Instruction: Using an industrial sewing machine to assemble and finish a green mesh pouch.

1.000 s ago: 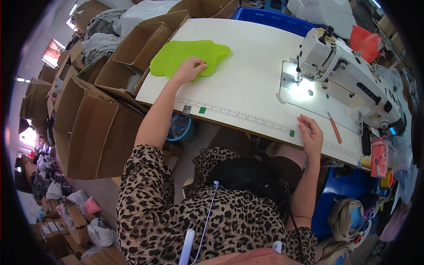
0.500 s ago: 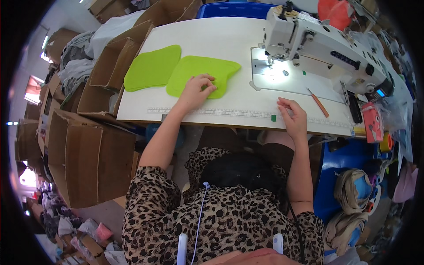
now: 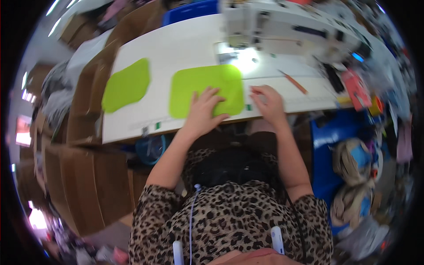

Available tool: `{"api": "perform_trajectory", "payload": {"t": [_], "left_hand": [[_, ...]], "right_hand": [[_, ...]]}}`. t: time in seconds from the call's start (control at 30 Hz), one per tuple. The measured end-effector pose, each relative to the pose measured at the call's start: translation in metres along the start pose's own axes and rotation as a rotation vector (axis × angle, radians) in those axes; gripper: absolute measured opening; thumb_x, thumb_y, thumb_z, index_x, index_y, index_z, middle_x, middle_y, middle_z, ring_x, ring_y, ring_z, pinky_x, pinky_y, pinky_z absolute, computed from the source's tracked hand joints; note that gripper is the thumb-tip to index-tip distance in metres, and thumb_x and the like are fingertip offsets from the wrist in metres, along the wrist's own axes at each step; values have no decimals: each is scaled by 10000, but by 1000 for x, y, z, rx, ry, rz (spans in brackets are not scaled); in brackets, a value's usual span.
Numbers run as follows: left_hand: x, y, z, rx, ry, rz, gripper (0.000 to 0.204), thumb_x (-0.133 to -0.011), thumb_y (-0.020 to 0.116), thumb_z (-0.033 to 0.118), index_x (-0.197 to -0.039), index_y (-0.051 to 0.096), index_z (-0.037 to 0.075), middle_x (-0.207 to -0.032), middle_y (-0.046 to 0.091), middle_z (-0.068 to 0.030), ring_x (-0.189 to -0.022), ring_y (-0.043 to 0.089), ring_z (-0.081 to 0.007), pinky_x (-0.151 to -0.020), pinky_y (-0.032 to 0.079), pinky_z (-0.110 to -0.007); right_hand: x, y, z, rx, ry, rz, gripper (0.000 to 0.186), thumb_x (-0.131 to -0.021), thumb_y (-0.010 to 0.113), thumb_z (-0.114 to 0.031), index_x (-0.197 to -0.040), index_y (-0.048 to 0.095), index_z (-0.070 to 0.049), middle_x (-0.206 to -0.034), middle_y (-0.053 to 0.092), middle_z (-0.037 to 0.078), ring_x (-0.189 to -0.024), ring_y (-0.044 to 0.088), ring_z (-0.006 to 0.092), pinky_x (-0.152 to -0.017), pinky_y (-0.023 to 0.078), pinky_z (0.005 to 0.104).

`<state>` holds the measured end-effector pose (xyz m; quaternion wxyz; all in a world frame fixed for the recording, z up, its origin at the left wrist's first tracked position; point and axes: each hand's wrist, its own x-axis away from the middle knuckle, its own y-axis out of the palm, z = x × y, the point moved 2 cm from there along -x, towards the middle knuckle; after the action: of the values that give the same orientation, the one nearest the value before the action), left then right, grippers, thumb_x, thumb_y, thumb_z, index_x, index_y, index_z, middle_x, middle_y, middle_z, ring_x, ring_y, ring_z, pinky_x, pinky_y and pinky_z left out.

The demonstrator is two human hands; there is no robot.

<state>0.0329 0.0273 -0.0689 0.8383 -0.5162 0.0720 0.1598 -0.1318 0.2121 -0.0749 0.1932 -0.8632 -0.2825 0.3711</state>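
My left hand (image 3: 205, 110) rests with spread fingers on a bright green sheet (image 3: 185, 88) lying near the table's front edge. A second green piece (image 3: 125, 85) lies apart on the left of the white table (image 3: 154, 53). My right hand (image 3: 269, 101) is just right of the middle sheet, fingers loosely bent and apart, with nothing visible in them. Behind it stands a white sewing machine (image 3: 282, 22) with its lamp lit over the needle plate. An orange-handled pointed tool (image 3: 297, 84) lies right of my right hand. The picture is blurred.
Open cardboard boxes (image 3: 84, 190) crowd the left side. A blue tub (image 3: 190, 11) is behind the table. At the right are a pink box (image 3: 357, 88), a tape roll (image 3: 375, 106) and a blue tray (image 3: 322, 137) with cloth bundles. A bucket (image 3: 150, 150) sits under the table.
The green sheets, first together at the left, are now separated; my left hand has brought one rightward toward the machine and spread its fingers on it. The view has also shifted.
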Motion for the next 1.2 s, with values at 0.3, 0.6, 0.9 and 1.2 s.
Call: {"api": "perform_trajectory", "payload": {"t": [0.3, 0.6, 0.9, 1.2], "left_hand": [[-6, 8, -15, -96, 67, 71, 439, -838, 777, 261, -1224, 665, 87, -1436, 550, -99, -1405, 434, -334, -1179, 262, -529], [-15, 9, -17, -148, 22, 69, 428, -855, 760, 276, -1234, 663, 103, -1444, 545, -69, -1433, 404, -305, -1205, 220, -525], [-11, 10, -17, -133, 35, 84, 421, -860, 757, 281, -1233, 668, 105, -1411, 575, -75, -1410, 433, -312, -1196, 250, -513], [-10, 5, -19, -123, 34, 103, 432, -862, 750, 275, -1242, 659, 90, -1388, 591, -90, -1389, 456, -322, -1179, 285, -508]], "right_hand": [[33, -44, 14, -139, -170, 471, 117, -942, 613, -12, -1017, 702, -3, -953, 719, 135, -801, 700, 247, -735, 549, 318], [204, -274, 27, 1250, 918, 355, 510, -790, 801, -404, -1216, 665, -157, -1439, 505, 82, -1353, 459, 307, -1108, 141, 758], [241, -343, 64, 266, 974, 275, 233, -835, 768, -139, -884, 561, -42, -745, 555, 2, -691, 522, 109, -606, 415, 292], [238, -368, 80, -52, 838, 446, 235, -860, 777, -139, -810, 548, -121, -737, 508, -69, -669, 441, 43, -594, 344, 225]]}}
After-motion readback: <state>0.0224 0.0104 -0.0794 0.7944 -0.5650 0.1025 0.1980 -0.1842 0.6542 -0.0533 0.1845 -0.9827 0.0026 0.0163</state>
